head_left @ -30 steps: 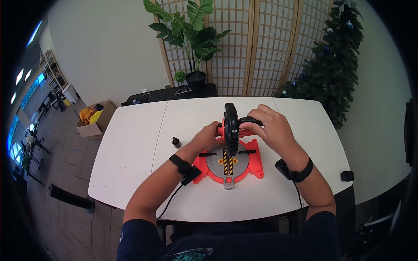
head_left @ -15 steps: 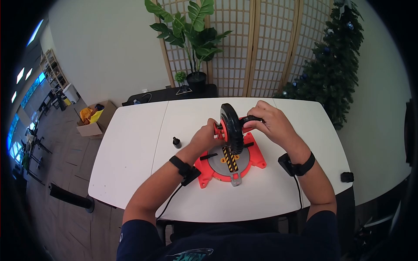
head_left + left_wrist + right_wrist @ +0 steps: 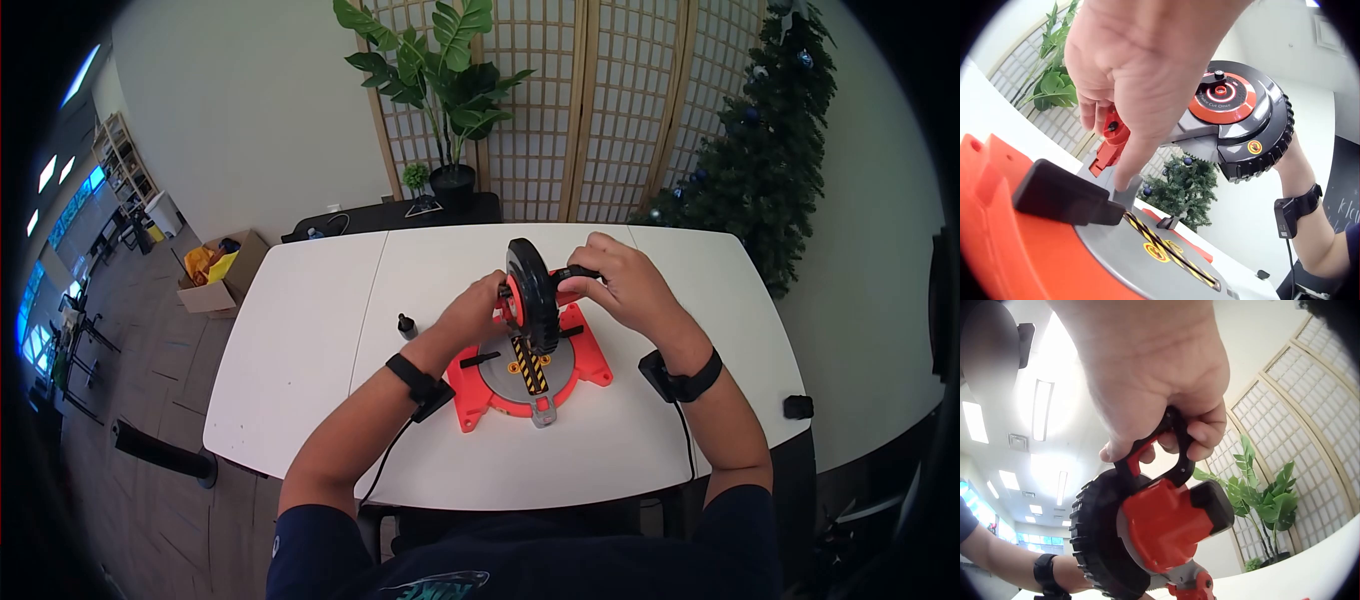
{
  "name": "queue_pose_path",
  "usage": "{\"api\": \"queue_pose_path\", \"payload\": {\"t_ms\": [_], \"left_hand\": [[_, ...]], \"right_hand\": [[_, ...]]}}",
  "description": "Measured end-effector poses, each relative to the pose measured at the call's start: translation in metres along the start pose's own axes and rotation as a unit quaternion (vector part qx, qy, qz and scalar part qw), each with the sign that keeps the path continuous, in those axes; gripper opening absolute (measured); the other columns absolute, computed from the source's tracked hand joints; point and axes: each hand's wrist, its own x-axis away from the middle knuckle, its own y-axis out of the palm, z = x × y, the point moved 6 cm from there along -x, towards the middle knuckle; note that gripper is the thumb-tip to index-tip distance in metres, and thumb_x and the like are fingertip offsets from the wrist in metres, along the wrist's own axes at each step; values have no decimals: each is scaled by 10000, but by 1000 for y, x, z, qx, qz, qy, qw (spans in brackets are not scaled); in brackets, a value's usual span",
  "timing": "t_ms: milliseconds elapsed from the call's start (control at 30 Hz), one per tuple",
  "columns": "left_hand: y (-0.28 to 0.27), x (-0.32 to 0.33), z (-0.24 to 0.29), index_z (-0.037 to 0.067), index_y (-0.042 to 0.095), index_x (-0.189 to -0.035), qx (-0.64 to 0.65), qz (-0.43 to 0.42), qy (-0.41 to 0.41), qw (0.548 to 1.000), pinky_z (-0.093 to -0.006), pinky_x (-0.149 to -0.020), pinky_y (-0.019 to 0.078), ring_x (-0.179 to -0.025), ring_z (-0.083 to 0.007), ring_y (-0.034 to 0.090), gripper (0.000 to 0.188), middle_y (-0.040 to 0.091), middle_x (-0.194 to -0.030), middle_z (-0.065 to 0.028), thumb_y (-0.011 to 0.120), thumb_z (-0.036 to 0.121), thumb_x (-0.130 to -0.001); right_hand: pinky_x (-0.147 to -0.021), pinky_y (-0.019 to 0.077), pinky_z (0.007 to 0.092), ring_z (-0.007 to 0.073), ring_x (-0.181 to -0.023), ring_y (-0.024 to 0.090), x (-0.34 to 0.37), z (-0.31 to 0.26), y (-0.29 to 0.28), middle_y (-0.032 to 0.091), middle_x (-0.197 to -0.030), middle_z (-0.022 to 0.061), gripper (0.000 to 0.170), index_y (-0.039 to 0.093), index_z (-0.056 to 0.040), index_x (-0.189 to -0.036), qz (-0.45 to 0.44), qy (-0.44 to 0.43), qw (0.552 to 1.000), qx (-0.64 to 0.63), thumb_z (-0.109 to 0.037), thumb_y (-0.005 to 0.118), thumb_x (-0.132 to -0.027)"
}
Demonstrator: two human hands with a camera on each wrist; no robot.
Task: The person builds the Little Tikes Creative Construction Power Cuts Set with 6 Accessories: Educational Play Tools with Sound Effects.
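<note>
A toy miter saw with a red-orange base (image 3: 592, 362) and a grey round turntable (image 3: 495, 375) stands on the white table, its front turned slightly right. Above the turntable its head is raised, with a ribbed black blade guard (image 3: 520, 270). My right hand (image 3: 625, 285) grips the black loop handle (image 3: 1184, 447), fingers wrapped through it. Behind the guard on the left, my left hand (image 3: 468, 315) holds the red hinge bracket (image 3: 1110, 147), thumb pointing down near the turntable. A yellow-and-black striped strip (image 3: 1169, 247) crosses the turntable, with warning stickers beside it.
A small black bottle (image 3: 406, 326) stands left of the saw. A small black block (image 3: 797, 407) lies at the table's right edge. Behind the table are a potted plant (image 3: 452, 180), a lattice screen (image 3: 630, 110) and a decorated tree (image 3: 750, 150).
The saw has turned counterclockwise, its front tab swinging right and its right side moving away from me. Both hands have kept hold, and the left has shifted slightly.
</note>
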Motion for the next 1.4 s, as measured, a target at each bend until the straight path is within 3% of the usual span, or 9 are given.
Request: {"api": "queue_pose_path", "payload": {"t_ms": [467, 967, 1400], "left_hand": [[1, 1, -2, 14, 515, -1186, -13, -23, 7, 1000, -415, -937, 522, -1102, -367, 648, 616, 661, -1136, -206, 866, 76, -683], [2, 5, 6, 22, 501, -1132, -61, -14, 7, 998, -434, -887, 530, -1051, -384, 658, 584, 664, -1099, -211, 879, 178, -716], [5, 7, 4, 34, 486, -1134, -70, -1, -23, 997, -439, -882, 531, -1040, -378, 661, 499, 665, -1081, -202, 816, 151, -778]], "right_hand": [[-629, 444, 385, 261, -704, 554, 5, 2, 4, 514, -767, 77, 368, 660, -80, -862, -28, 0, 1000, 3, -444, 710, -871], [-630, 448, 386, 266, -703, 551, 13, 2, 8, 520, -766, 77, 375, 657, -76, -849, -22, -18, 1000, 10, -445, 720, -859], [-648, 448, 370, 270, -724, 549, 14, -1, 7, 518, -777, 84, 384, 637, -40, -850, -43, -3, 999, 8, -412, 737, -841]]}}
